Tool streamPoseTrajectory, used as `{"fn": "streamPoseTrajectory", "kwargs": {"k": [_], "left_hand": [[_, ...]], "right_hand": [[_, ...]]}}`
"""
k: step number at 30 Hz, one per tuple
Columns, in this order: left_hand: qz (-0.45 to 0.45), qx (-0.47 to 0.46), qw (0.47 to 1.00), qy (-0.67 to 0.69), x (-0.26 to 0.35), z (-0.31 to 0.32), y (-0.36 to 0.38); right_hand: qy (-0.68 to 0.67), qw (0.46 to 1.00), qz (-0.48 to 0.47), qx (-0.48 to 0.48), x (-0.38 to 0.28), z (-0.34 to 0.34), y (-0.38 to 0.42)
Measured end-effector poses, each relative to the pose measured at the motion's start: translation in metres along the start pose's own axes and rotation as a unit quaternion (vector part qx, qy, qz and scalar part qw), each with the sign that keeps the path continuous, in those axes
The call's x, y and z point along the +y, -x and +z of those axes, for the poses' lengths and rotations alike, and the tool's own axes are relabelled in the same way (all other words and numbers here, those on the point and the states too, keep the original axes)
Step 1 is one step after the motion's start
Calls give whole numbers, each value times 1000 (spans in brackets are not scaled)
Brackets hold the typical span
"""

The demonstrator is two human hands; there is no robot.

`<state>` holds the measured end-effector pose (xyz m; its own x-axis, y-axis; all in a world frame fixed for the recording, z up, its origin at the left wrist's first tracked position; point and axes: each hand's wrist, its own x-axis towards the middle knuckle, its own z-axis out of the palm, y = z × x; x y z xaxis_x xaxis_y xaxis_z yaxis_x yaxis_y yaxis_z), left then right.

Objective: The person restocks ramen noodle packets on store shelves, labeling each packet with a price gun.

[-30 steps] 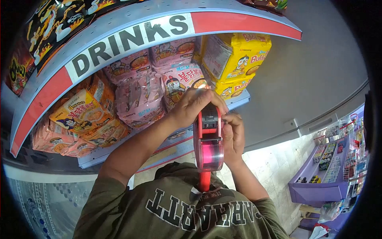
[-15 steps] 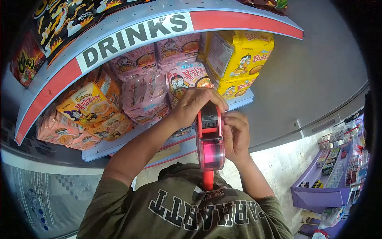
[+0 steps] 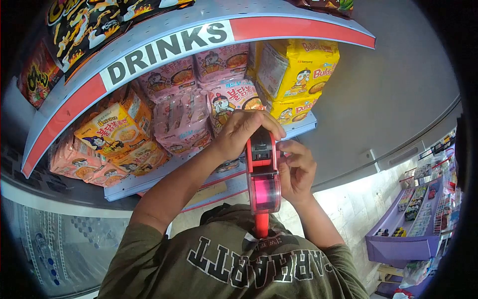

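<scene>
A red and black price label gun (image 3: 262,157) is held in front of my chest, with a pink label roll (image 3: 264,190) under its clear cover. My left hand (image 3: 245,130) is closed over the gun's far end, fingers bent across the top. Against its right side, my right hand (image 3: 297,172) has curled fingers and a thumb close together at the gun's edge; the exact contact point is hidden. The gun's red handle (image 3: 261,226) points toward my shirt. Just beyond my left hand stands a pink noodle pack (image 3: 234,97).
A curved shelf edge (image 3: 303,29) with a DRINKS sign (image 3: 167,52) arches overhead. Below it are orange noodle packs (image 3: 115,130) and yellow noodle packs (image 3: 301,74). A purple display stand (image 3: 401,246) is at the right, a glass-fronted cooler (image 3: 74,249) at the lower left.
The fingers of my right hand have shifted slightly and spread a little beside the label gun. My left hand and the gun stay almost in place; the view has moved slightly.
</scene>
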<state>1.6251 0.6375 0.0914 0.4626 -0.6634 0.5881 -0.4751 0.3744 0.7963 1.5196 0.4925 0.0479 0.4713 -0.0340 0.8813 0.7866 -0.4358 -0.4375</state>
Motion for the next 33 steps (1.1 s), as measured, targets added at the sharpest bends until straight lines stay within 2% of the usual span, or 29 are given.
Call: {"fn": "streamPoseTrajectory", "kwargs": {"k": [6, 10, 12, 13, 16, 19, 23, 26, 28, 29, 30, 32, 33], "left_hand": [[-7, 3, 1000, 15, -2, 3, -1], [-20, 10, 1000, 12, -6, 3, 0], [-25, 23, 999, 7, -6, 3, 2], [-34, 30, 999, -3, -8, 2, 4], [-62, 54, 996, -30, -15, -4, 12], [-89, 86, 992, -34, -23, -1, 16], [-118, 139, 980, -75, -23, -9, 23], [-45, 157, 950, -265, -24, -8, 23], [26, 95, 952, -290, -26, 7, 23], [24, 58, 960, -272, -18, 21, 25], [22, 21, 966, -255, -11, 29, 25], [26, 41, 957, -287, -2, 18, 19], [27, 52, 952, -301, 1, 11, 16]], "right_hand": [[6, 1000, 22, -10, 1, -6, 2], [-96, 989, 111, 24, -6, -3, 7], [-143, 973, 179, 18, -12, -5, 15], [-147, 972, 184, 7, -18, -2, 19], [-247, 917, 309, -51, -33, -8, 24], [-292, 888, 353, -51, -34, -7, 27], [-303, 873, 380, -38, -33, -16, 51], [-171, 836, 441, -279, -33, -41, 72], [-64, 772, 508, -378, -22, -35, 75], [-9, 732, 535, -422, -17, -31, 75], [12, 790, 469, -395, -15, -28, 75], [54, 885, 323, -330, -9, -24, 70], [123, 889, 310, -312, -8, -27, 65]]}}
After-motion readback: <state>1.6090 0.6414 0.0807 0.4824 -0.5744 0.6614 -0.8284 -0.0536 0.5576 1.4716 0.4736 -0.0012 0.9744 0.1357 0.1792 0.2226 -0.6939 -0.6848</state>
